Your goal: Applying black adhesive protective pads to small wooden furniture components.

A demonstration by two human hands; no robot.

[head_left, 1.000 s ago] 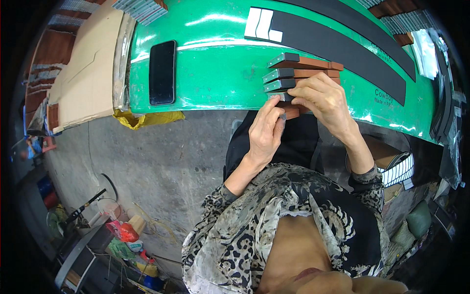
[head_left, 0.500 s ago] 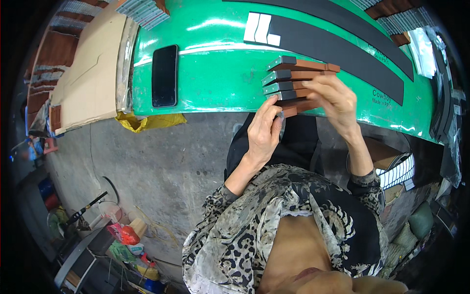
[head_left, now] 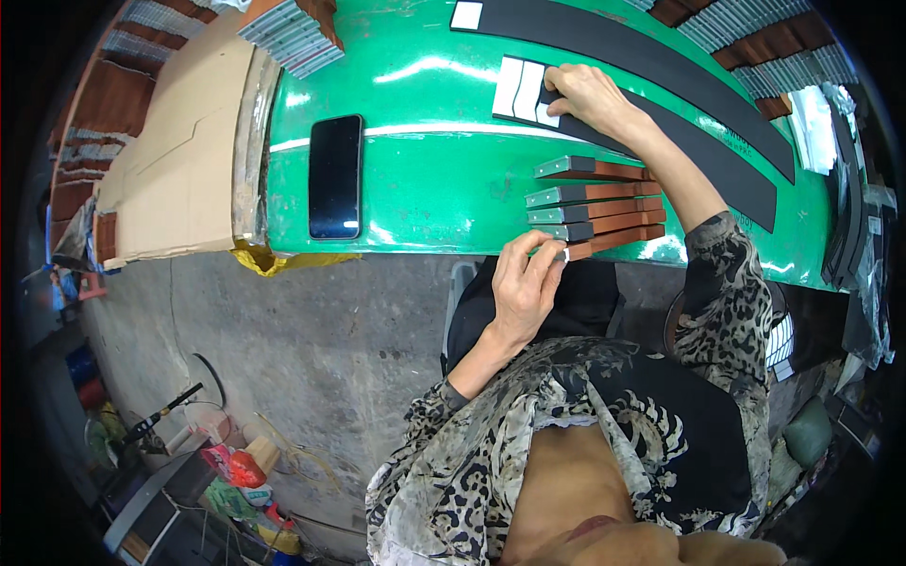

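Note:
On the near edge of the green tabletop lie several brown strips [head_left: 623, 209] side by side, most with black-and-silver left ends. My left hand [head_left: 521, 292] pinches the left end of the nearest brown strip [head_left: 618, 241], where a small pale bit shows at the fingertips. Farther back, my right hand [head_left: 590, 99] reaches across to a long black band [head_left: 727, 179] with white patches [head_left: 521, 90] at its left end. Its thumb and fingers are closed at the edge of the patches; what they pinch is hidden. A second black band [head_left: 642, 52] lies behind it.
A black phone [head_left: 335, 179] lies to the left on the table, beside a cardboard sheet [head_left: 179, 123]. Stacked brown strips with metal edges stand at the back left [head_left: 293, 38] and back right [head_left: 783, 47]. Clear plastic wrap [head_left: 873, 274] hangs at the right edge.
My right hand has left the brown strips and moved up to the white-patched end of the black band. My left hand stays at the nearest strip. The view has shifted slightly.

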